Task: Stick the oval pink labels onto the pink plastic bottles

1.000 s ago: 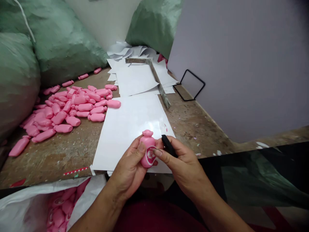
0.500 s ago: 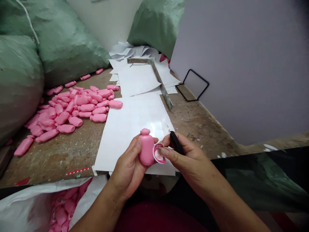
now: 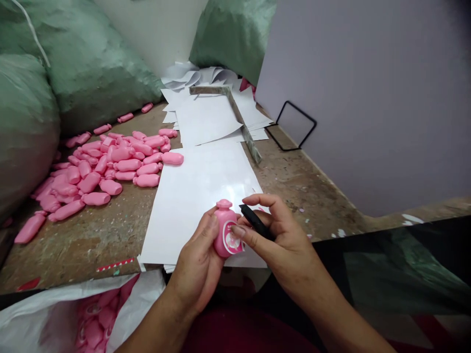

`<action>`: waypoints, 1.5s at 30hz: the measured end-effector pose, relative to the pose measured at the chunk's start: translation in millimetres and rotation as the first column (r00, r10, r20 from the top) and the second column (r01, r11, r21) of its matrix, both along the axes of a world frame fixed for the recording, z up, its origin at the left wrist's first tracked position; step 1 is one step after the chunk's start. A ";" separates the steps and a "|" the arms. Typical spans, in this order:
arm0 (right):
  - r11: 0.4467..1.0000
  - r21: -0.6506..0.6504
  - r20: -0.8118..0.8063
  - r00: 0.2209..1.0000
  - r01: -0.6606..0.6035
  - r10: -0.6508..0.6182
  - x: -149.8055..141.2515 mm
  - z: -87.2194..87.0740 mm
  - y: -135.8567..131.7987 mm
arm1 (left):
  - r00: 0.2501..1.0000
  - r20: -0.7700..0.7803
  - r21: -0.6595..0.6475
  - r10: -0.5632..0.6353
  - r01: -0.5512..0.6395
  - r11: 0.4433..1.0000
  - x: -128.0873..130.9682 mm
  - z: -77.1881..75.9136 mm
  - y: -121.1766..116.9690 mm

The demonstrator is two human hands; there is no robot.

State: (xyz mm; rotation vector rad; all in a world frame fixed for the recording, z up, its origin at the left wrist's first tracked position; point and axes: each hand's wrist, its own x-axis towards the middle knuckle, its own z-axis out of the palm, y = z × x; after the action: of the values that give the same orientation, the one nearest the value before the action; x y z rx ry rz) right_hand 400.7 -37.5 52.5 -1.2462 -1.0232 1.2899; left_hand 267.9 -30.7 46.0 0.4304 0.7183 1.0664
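Observation:
My left hand [image 3: 196,260] is shut around a pink plastic bottle [image 3: 223,220] with a ridged cap, holding it upright. A round pink-and-white label [image 3: 231,240] sits on the bottle's front, and the fingertips of my right hand [image 3: 274,230] touch its edge. My right hand also grips a black marker-like stick [image 3: 255,222] between its fingers. Its tip is hidden by my fingers or too dark to make out. Both hands are above the near edge of a stack of white sheets [image 3: 195,211].
A heap of several pink bottles [image 3: 110,166] lies on a stained wooden worktop [image 3: 99,240] to the left. Below it, a white sack [image 3: 143,299] holds more. Green sacks [image 3: 88,63] bank the far left. A metal angle bar [image 3: 237,117] rests on further sheets, and a grey panel [image 3: 368,98] borders the right.
The round label has moved from beside the bottle, at my right fingertips, onto the bottle's front. My right hand has shifted slightly left, and the black stick now tilts the other way.

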 end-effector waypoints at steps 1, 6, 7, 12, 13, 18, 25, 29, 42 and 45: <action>1.000 0.000 -0.025 1.000 0.002 -0.002 -0.3 0.3 0.2 | 1.000 -0.001 0.001 -0.002 0.002 1.000 0.2 0.2 -0.5; 1.000 -0.011 -0.089 0.996 0.020 -0.021 -1.6 -0.2 1.9 | 1.000 -0.006 -0.001 0.001 -0.001 1.000 1.4 0.6 -2.0; 1.000 -0.011 -0.088 0.996 0.022 -0.023 -1.9 -0.7 2.1 | 1.000 -0.009 -0.003 0.003 -0.003 1.000 1.5 0.3 -2.0; 1.000 -0.006 -0.074 0.997 0.031 -0.031 -2.4 -3.2 2.1 | 1.000 -0.022 0.009 0.000 0.000 1.000 1.2 -0.8 -1.5; 1.000 -0.007 -0.074 0.997 0.030 -0.031 -2.3 -3.5 1.8 | 1.000 -0.026 0.011 -0.002 0.002 1.000 1.1 -0.9 -1.4; 1.000 -0.019 -0.115 0.993 0.016 -0.018 -1.8 -3.3 0.7 | 0.998 -0.059 -0.013 -0.001 0.000 1.000 0.6 -0.2 -1.5; 1.000 -0.016 -0.112 0.993 0.023 -0.025 -1.0 -3.9 2.2 | 0.997 -0.075 -0.017 0.005 -0.007 1.000 0.9 -0.3 -2.0; 1.000 -0.017 -0.136 0.991 0.012 -0.014 -0.6 -6.5 3.2 | 0.999 -0.049 -0.052 -0.013 0.011 0.999 0.5 0.7 -1.0; 0.999 0.003 -0.062 0.998 0.034 -0.034 -1.1 -2.6 3.3 | 0.994 -0.111 -0.024 0.003 -0.005 1.000 2.3 0.9 -2.7; 1.000 -0.001 -0.046 0.998 0.031 -0.031 -0.5 -3.6 3.1 | 0.992 -0.126 -0.021 0.002 -0.005 1.000 2.7 1.9 -2.2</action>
State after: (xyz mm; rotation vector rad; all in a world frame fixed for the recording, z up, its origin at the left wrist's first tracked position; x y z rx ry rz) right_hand 400.1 -34.4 48.8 -1.2223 -0.9672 1.2891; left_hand 270.6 -33.0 47.9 0.4817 0.8418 1.0403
